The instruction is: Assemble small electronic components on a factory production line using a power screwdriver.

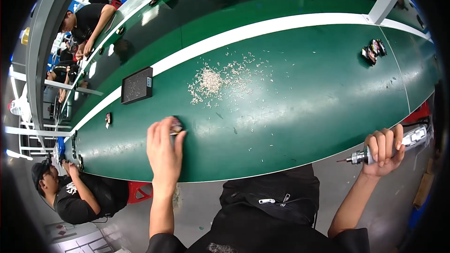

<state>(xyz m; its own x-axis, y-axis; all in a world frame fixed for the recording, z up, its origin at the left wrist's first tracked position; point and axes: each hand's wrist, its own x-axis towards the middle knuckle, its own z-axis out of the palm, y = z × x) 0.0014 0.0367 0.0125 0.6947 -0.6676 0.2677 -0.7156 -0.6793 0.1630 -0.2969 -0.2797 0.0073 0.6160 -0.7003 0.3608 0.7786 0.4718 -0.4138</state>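
My left hand (164, 147) is over the near left part of the green table, its fingers and thumb closed around a small dark part with pinkish and shiny patches (176, 125). The fingers hide much of that part, so its kind cannot be told. Off the table's near right edge, my right hand (385, 150) grips a grey electric screwdriver (412, 139), its thin bit pointing left. Beyond my hands, a heap of tiny pale, screw-like pieces (210, 81) lies on the table, with many scattered to its right.
A black gridded tray (136, 85) rests at the far left of the heap. Small dark parts (373, 52) cluster at the far right; another (108, 120) lies on the left. A white strip (262, 24) borders the green surface (304, 112). Co-workers sit on the left.
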